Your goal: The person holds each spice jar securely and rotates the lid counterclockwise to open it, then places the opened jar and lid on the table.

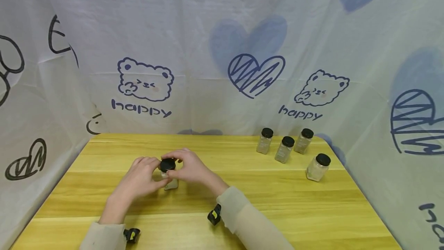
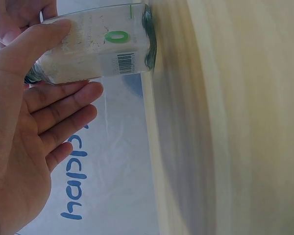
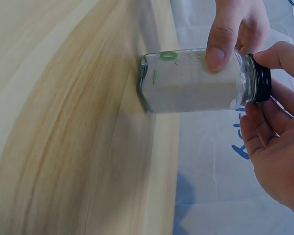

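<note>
Right hand: thumb and fingers pinch the rim of the black lid from opposite sides. Left hand: thumb presses one face of the square glass jar below that lid, gripping it against the index finger, which is partly hidden behind the glass; the remaining fingers extend past the jar, slightly apart. The jar stands upright on the wood-grain table, left of centre, its lid seated on the neck. Pale contents show through the glass; the wall bears a barcode and a green printed mark.

Both forearms wear light sleeves, a black device near each cuff. Well apart, toward the table's far right, I observe four more black-lidded jars, all upright. Behind hangs white cloth printed with hearts, bear faces and "happy".
</note>
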`<state>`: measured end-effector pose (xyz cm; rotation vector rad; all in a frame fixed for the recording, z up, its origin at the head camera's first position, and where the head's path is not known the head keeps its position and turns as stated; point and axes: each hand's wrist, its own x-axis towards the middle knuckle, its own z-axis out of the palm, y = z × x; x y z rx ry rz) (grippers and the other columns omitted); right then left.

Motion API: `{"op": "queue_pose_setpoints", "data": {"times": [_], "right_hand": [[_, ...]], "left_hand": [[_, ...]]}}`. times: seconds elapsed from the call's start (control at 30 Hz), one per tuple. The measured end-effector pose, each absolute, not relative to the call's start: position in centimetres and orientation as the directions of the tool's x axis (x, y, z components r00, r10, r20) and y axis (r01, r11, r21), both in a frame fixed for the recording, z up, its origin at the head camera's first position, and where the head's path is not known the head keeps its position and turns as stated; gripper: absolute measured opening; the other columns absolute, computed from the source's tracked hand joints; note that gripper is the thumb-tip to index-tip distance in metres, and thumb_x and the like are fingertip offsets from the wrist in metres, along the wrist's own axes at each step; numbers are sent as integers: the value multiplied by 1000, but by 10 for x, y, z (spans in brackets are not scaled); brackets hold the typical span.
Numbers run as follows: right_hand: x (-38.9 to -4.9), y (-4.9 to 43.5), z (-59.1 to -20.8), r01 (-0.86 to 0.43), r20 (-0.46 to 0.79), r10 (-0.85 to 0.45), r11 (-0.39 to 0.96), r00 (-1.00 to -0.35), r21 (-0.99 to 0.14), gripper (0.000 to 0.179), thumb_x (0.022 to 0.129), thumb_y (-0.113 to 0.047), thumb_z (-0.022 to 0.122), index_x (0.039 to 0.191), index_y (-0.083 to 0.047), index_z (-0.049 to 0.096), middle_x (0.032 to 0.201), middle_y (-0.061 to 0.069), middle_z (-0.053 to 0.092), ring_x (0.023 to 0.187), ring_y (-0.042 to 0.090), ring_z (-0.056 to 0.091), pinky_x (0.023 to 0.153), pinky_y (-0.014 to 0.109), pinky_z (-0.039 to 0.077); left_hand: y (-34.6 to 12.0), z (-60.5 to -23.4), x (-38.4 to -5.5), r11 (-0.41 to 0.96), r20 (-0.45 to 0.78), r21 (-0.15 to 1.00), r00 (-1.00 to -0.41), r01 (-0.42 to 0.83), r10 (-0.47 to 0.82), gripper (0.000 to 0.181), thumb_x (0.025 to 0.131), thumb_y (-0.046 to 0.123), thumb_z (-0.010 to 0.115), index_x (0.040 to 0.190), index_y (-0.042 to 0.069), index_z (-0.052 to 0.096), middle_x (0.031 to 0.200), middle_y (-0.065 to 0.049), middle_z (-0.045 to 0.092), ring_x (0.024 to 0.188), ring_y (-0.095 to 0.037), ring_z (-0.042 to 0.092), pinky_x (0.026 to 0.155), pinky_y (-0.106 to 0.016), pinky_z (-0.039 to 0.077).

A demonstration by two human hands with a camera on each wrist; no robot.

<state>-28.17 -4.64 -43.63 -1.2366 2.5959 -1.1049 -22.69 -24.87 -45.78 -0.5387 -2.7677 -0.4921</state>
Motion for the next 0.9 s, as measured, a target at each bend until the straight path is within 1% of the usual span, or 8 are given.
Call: {"op": "queue_pose_setpoints", "data": {"times": [0.2, 0.4, 0.5, 0.63, 0.7, 0.77, 0.9], "right_hand": [[-283, -47, -436, -655, 236, -699, 421, -675, -627, 49, 89, -23, 81, 136, -16, 70, 133, -4, 69, 114, 8, 56, 95, 23, 53], [-284, -47, -437, -651, 225, -707, 415, -671, -635, 49, 90, -23, 80, 137, -17, 69, 135, -4, 68, 113, 7, 55, 96, 27, 54], [-285, -48, -439, -653, 234, -713, 395, -662, -646, 51, 90, -20, 79, 139, -17, 67, 141, -1, 65, 115, 9, 56, 97, 25, 53], [-284, -47, -442, -655, 263, -709, 358, -655, -666, 56, 88, -16, 80, 142, -13, 63, 146, 6, 59, 116, 10, 58, 99, 21, 52], [-283, -47, -443, -645, 272, -697, 348, -664, -680, 59, 88, -16, 81, 143, -11, 62, 144, 7, 58, 114, 11, 59, 100, 22, 52], [-280, -47, -443, -630, 274, -675, 361, -685, -688, 61, 87, -19, 83, 143, -11, 61, 140, 6, 57, 114, 11, 59, 101, 24, 52], [-276, -49, -445, -585, 266, -618, 396, -740, -707, 61, 87, -27, 86, 140, -10, 62, 129, 2, 59, 113, 17, 60, 99, 32, 55]], "left_hand": [[-249, -456, -226, 874, 327, 271, -893, 403, 310, 43, 85, 43, 85, 110, 10, 73, 110, -8, 75, 108, -32, 67, 111, -60, 40], [-249, -457, -226, 872, 330, 273, -891, 407, 313, 44, 85, 41, 86, 112, 9, 74, 112, -8, 75, 108, -32, 67, 111, -60, 40], [-249, -457, -226, 870, 332, 276, -890, 409, 313, 44, 85, 41, 86, 113, 9, 74, 112, -8, 75, 109, -32, 67, 111, -61, 39], [-249, -457, -225, 870, 336, 267, -886, 414, 318, 39, 84, 40, 86, 106, 10, 73, 108, -7, 75, 108, -32, 67, 112, -61, 39], [-249, -457, -225, 871, 338, 262, -885, 416, 321, 37, 84, 40, 86, 102, 11, 72, 106, -7, 74, 107, -32, 67, 111, -61, 39], [-250, -457, -225, 871, 339, 260, -884, 417, 322, 36, 84, 40, 86, 101, 11, 72, 105, -7, 74, 107, -33, 66, 111, -61, 39], [-250, -457, -225, 871, 340, 264, -885, 414, 318, 35, 84, 40, 86, 100, 12, 71, 103, -5, 73, 107, -34, 66, 112, -60, 39]]}}
